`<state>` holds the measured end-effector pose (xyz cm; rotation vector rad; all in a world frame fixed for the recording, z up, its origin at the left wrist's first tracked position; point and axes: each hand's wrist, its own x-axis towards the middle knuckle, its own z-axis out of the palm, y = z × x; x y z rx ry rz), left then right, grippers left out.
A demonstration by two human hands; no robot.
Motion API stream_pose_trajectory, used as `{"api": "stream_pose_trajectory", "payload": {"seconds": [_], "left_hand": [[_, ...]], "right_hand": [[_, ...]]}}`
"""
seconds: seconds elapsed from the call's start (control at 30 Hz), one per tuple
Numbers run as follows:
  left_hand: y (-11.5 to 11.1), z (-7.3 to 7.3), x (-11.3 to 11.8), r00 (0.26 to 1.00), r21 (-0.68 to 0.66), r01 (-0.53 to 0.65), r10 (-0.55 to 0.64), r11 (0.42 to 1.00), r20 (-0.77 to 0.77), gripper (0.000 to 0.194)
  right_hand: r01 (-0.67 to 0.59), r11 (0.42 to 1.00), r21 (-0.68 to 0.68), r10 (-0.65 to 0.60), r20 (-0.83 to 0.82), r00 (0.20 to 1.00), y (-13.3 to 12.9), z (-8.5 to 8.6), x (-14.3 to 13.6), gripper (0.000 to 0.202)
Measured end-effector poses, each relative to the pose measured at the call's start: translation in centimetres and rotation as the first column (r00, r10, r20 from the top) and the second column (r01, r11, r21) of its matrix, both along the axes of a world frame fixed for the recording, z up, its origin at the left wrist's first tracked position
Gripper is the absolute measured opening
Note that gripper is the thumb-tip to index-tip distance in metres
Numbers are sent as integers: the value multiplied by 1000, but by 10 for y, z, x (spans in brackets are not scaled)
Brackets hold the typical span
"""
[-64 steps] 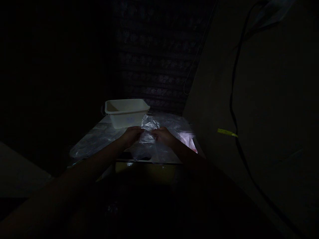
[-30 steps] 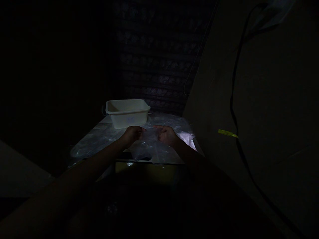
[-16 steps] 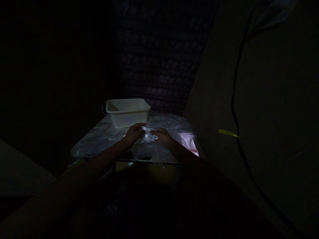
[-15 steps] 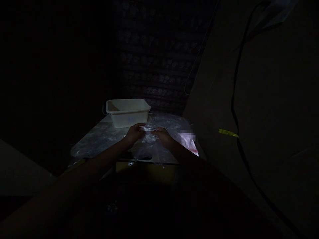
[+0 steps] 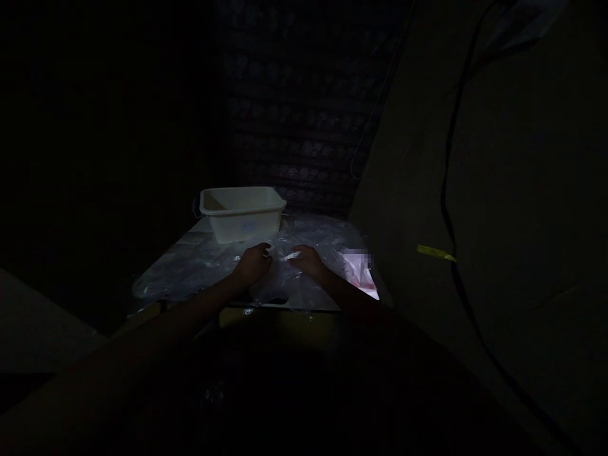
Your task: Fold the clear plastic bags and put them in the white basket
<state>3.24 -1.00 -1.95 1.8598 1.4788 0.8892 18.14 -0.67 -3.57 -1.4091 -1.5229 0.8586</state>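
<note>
The scene is very dark. Over the middle of the table, my left hand (image 5: 253, 265) has its fingers curled, with a small glint of clear plastic at the fingertips. My right hand (image 5: 310, 261) faces it a short gap away, thumb and fingers pinching a shiny piece of clear plastic film (image 5: 291, 256). Beneath both hands lie crumpled sheets or bags of clear plastic (image 5: 190, 269), spread across the tabletop. Whether the pinched film is part of a bag cannot be made out. Just behind my left hand stands a cream rectangular tub (image 5: 247, 225).
On the table's right edge lies a bright pinkish-white item (image 5: 361, 275), partly blurred out. A dark cable (image 5: 449, 190) with a yellow tag (image 5: 432, 252) hangs along the right-hand wall. A patterned dark curtain or wall (image 5: 304, 149) rises behind the table (image 5: 308, 303).
My hands have drawn slightly apart, and the film stretched between them is no longer taut. My left hand has come a little lower and nearer. The tub stays in place.
</note>
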Motion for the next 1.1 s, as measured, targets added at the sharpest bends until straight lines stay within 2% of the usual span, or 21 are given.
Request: {"api": "stream_pose_trajectory", "payload": {"seconds": [0.07,0.13,0.2,0.27,0.3,0.37,0.5,0.63,0.87,0.97,1.03,1.1], "left_hand": [[-5,-2,-1,980,165,99,-68,981,-185,41],[-13,-5,2,905,241,255,-143,936,-400,48],[-23,-11,8,812,226,367,-192,902,-551,54],[-33,-17,13,727,196,422,-201,885,-657,62],[-37,-21,15,697,186,434,-199,881,-689,65],[-43,-27,17,661,171,433,-182,885,-728,71],[-46,-34,18,628,136,427,-185,894,-756,75],[-45,-33,18,612,94,413,-199,906,-766,75],[-46,-32,20,596,68,401,-204,914,-777,70],[-45,-32,20,605,67,396,-205,916,-769,69],[-41,-28,19,631,49,397,-234,917,-740,66],[-35,-23,15,691,57,384,-245,922,-680,56]], "right_hand": [[15,996,91,-43,314,948,-5,3,2,29],[-11,972,235,-131,580,804,-14,9,3,31],[-135,944,302,-135,724,676,-24,14,3,32],[-322,904,282,-37,801,597,-32,14,2,35],[-395,880,265,6,824,567,-36,12,2,37],[-465,854,234,56,847,529,-40,3,2,42],[-471,868,161,93,877,471,-41,-14,6,50],[-468,876,118,108,897,428,-39,-20,10,52],[-439,882,172,43,898,439,-42,-20,17,52],[-413,893,180,12,906,423,-41,-13,20,47],[-400,899,180,-2,914,406,-38,-4,21,40],[-374,911,172,-11,919,395,-33,5,21,32]]}}
